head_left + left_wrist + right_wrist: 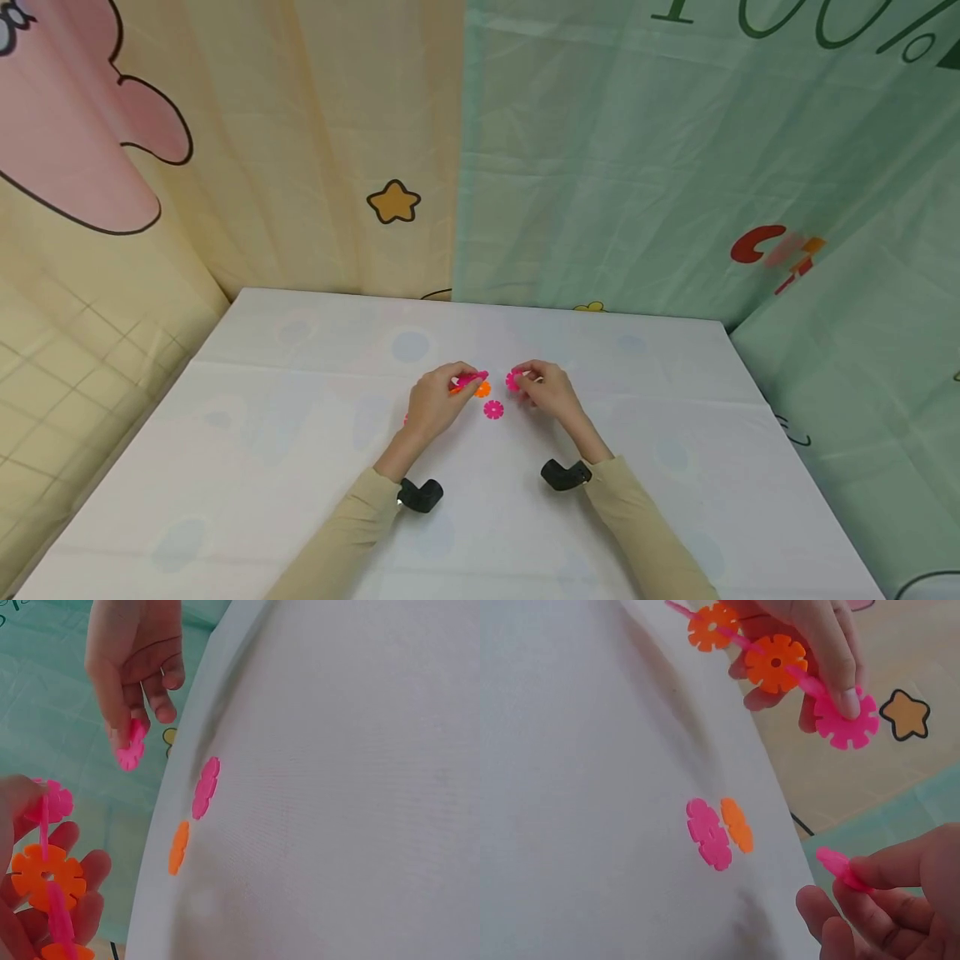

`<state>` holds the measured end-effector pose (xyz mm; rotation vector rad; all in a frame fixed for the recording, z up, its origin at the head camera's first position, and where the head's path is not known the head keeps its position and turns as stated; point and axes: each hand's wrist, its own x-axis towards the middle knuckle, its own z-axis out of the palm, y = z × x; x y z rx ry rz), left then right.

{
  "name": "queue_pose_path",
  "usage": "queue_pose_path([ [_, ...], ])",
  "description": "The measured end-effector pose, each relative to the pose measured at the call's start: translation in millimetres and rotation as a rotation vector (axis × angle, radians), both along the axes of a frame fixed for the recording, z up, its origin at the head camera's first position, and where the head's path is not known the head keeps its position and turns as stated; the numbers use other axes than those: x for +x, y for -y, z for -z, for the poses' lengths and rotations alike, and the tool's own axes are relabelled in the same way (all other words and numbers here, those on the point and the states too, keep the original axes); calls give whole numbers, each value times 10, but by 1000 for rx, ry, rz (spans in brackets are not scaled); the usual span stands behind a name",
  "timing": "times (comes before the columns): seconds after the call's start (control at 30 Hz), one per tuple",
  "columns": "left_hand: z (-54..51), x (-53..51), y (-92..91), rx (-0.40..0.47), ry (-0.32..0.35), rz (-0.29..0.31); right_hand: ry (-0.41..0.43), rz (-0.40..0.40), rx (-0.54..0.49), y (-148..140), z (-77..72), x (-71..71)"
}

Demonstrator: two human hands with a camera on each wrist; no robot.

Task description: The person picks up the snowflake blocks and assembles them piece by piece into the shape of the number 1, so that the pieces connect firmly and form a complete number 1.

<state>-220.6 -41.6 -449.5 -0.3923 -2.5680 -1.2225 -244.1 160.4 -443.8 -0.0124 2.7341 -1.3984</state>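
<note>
My left hand [435, 406] grips a chain of slotted plastic flower discs, pink and orange pieces fitted into one another. Its thumb presses on the pink disc [846, 733] at the chain's end; an orange disc [791, 669] shows further along. A single pink flower disc [129, 756] is pinched between the right hand's [553, 392] thumb and fingers, apart from the chain. Below and between the hands, a loose pink disc [493, 409] lies flat on the table, with a loose orange disc [483, 389] close behind it.
A white cloth with pale spots covers the table [480, 517]. Printed curtains [600, 167] hang beyond its back edge and at both sides. A sliver of pink [406, 419] peeks out beside the left wrist. Each wrist carries a black device [422, 495].
</note>
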Motion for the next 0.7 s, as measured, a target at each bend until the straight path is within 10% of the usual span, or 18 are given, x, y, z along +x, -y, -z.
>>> queue_pose_path([
  [0.7, -26, 17, -62, 14, 61, 2, -99, 35, -129, 163, -236, 133],
])
